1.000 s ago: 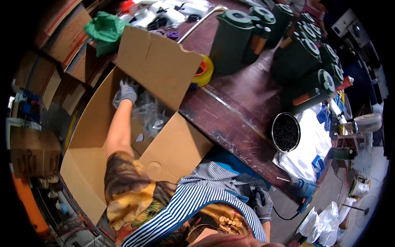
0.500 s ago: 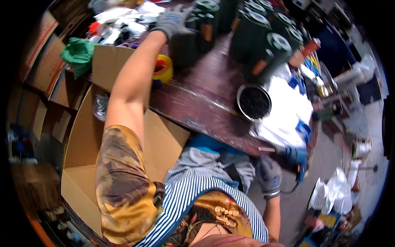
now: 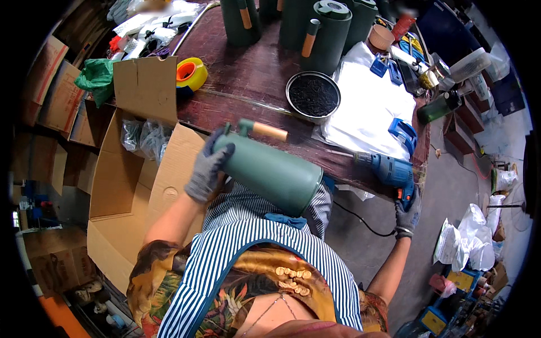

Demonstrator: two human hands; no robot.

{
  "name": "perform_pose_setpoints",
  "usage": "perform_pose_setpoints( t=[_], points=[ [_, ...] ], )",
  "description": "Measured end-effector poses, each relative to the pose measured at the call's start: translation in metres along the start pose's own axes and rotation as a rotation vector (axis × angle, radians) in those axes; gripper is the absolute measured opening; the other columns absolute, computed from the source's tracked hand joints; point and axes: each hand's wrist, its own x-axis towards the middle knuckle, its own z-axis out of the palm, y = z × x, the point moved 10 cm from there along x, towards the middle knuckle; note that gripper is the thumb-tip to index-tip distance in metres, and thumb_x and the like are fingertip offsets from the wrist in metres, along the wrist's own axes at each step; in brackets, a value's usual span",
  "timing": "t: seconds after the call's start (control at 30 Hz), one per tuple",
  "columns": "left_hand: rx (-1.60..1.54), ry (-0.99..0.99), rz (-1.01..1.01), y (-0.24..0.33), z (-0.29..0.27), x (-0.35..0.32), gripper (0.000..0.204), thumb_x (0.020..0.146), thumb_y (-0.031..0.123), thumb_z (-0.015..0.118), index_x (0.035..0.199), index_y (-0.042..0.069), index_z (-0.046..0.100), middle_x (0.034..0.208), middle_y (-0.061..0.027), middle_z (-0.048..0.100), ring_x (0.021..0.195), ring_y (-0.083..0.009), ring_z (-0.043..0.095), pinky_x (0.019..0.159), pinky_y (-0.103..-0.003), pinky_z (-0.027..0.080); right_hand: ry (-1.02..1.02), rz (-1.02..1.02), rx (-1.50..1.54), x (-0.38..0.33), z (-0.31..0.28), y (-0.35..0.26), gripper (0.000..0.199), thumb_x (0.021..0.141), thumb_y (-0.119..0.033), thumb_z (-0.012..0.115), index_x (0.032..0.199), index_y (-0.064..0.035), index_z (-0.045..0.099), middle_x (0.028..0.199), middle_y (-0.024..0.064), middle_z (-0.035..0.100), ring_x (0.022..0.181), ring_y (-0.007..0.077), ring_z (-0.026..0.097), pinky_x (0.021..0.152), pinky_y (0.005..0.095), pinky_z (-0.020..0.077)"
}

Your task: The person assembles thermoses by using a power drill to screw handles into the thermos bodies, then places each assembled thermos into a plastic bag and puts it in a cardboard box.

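Note:
A dark green jug (image 3: 270, 169) with a wooden handle lies tilted on its side above my lap. Wrapped round its lid end is my left hand (image 3: 206, 168), in a grey glove. My right hand (image 3: 407, 217), gloved too, grips a blue power drill (image 3: 389, 168) by its handle at the table's right front. The drill's long bit points left over the table edge. Beyond the jug, a round metal bowl (image 3: 313, 96) holds many small black pieces, perhaps screws. White sheets (image 3: 363, 107) lie beside the bowl.
Several similar green jugs (image 3: 324, 45) stand on the dark red table (image 3: 248, 84). A roll of yellow tape (image 3: 191, 74) sits near its left edge. An opened cardboard box (image 3: 112, 191) with plastic bags inside stands at my left. The drill's black cord (image 3: 360, 222) hangs below the table.
My left hand has come back from the far jugs and now holds one over my lap. My right hand has moved outward and closed on the drill handle.

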Motion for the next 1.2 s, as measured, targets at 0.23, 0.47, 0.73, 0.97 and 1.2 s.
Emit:
perform_pose_setpoints(
  t=[0.23, 0.47, 0.73, 0.97, 1.2],
  points=[
    [0.773, -0.022, 0.304, -0.047, -0.009, 0.002, 0.079, 0.089, 0.041, 0.07, 0.149, 0.003, 0.038, 0.146, -0.0222, 0.044, 0.132, -0.0346, 0.045, 0.111, -0.043, 0.037, -0.037, 0.31, 0.345, -0.062, 0.005, -0.053, 0.083, 0.075, -0.033, 0.083, 0.141, 0.0003, 0.045, 0.132, 0.0223, 0.055, 0.122, 0.0369, 0.055, 0.102, 0.0446, 0.0435],
    [1.451, -0.049, 0.899, 0.087, 0.156, 0.044, 0.062, 0.085, 0.029, 0.074, 0.138, 0.006, 0.052, 0.135, -0.0194, 0.054, 0.128, -0.0368, 0.049, 0.109, -0.046, 0.037, -0.017, 0.304, 0.374, -0.063, 0.001, -0.09, 0.08, 0.075, -0.031, 0.083, 0.139, 0.0005, 0.046, 0.129, 0.0216, 0.056, 0.119, 0.0377, 0.055, 0.1, 0.0446, 0.0439],
    [1.676, -0.292, 0.746, 0.02, 0.269, 0.146, 0.04, 0.083, 0.045, 0.071, 0.105, 0.012, 0.07, 0.125, -0.0157, 0.057, 0.12, -0.0368, 0.05, 0.103, -0.051, 0.039, -0.026, 0.299, 0.39, -0.06, 0.002, -0.092, 0.08, 0.076, -0.03, 0.082, 0.14, -0.0001, 0.045, 0.126, 0.0203, 0.055, 0.116, 0.0371, 0.055, 0.099, 0.0449, 0.0442],
    [1.739, -0.252, 0.641, 0.01, 0.266, 0.173, 0.03, 0.083, 0.03, 0.071, 0.105, 0.009, 0.07, 0.127, -0.0139, 0.058, 0.12, -0.0341, 0.052, 0.103, -0.045, 0.042, -0.033, 0.329, 0.404, -0.061, 0.006, -0.087, 0.082, 0.074, -0.03, 0.084, 0.14, 0.0006, 0.045, 0.129, 0.0209, 0.054, 0.12, 0.0371, 0.054, 0.101, 0.0443, 0.0427],
    [0.711, -0.282, 0.651, 0.041, 0.198, 0.141, 0.017, 0.092, 0.012, 0.064, 0.107, 0.005, 0.065, 0.103, -0.008, 0.066, 0.094, -0.0204, 0.062, 0.087, -0.032, 0.05, -0.041, 0.412, 0.627, -0.067, 0.014, -0.093, 0.081, 0.075, -0.023, 0.084, 0.141, 0.0003, 0.043, 0.13, 0.0153, 0.054, 0.117, 0.0275, 0.055, 0.101, 0.0388, 0.0441]
  ],
)
